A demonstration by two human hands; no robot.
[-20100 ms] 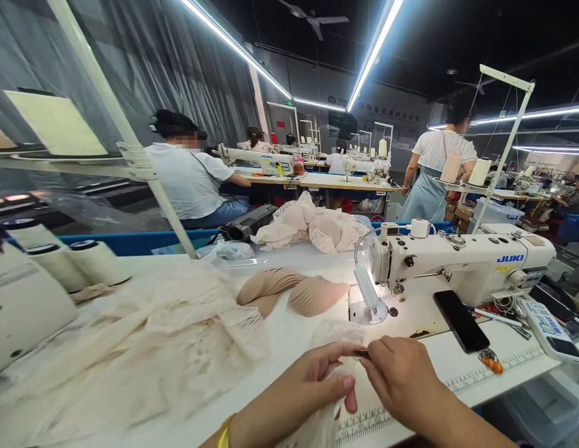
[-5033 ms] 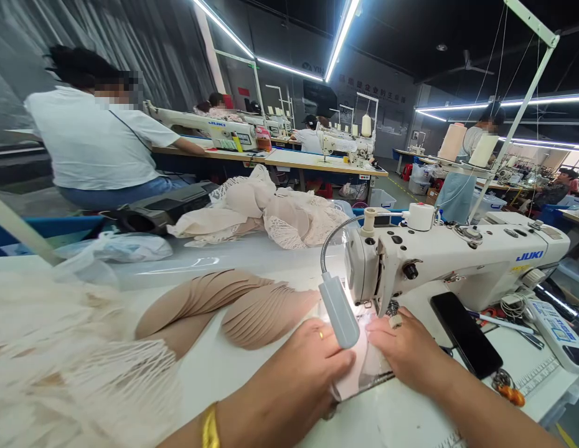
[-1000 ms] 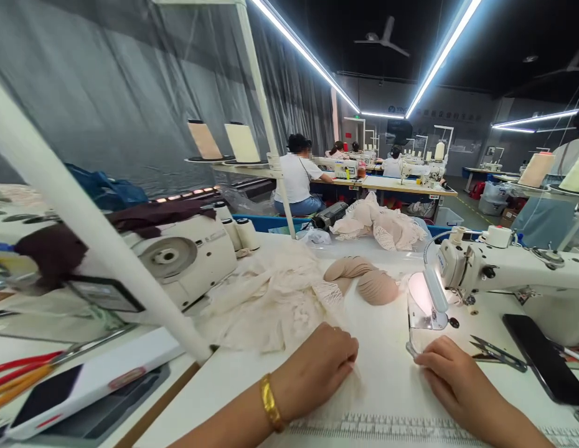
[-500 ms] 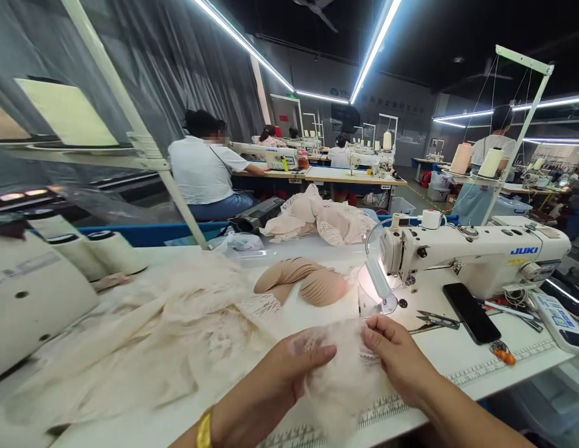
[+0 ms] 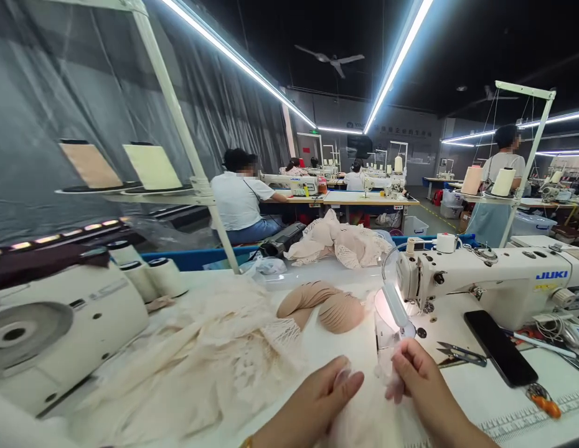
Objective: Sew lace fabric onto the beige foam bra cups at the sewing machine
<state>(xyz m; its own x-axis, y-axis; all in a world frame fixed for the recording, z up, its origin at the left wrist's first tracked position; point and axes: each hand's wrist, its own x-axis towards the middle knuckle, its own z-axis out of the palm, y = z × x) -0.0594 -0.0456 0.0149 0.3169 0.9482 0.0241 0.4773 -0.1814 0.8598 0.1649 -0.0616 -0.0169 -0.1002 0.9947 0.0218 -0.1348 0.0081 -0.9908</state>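
Note:
Pale sheer fabric (image 5: 359, 417) hangs below and between my hands, low in front of the sewing machine (image 5: 495, 280). My left hand (image 5: 312, 398) is closed with thumb against fingers, and a wisp of the sheer fabric shows at its fingertips. My right hand (image 5: 420, 376) pinches another part of the same fabric just below the lit needle area. A pair of tan pleated bra cups (image 5: 343, 312) lies on the table beyond my hands. To the left spreads a heap of cream lace fabric (image 5: 191, 354).
Thread snips (image 5: 462, 353), a black phone (image 5: 499, 348) and an orange-handled tool (image 5: 544, 401) lie on the right. More lace pieces (image 5: 338, 239) rest at the back. Thread cones (image 5: 165, 277) stand on the left. A co-worker (image 5: 243, 199) sits ahead.
The view has shifted, so the scene sits lower and further right. My hands have drawn slightly apart, and the fabric that was spread between them now hangs lower.

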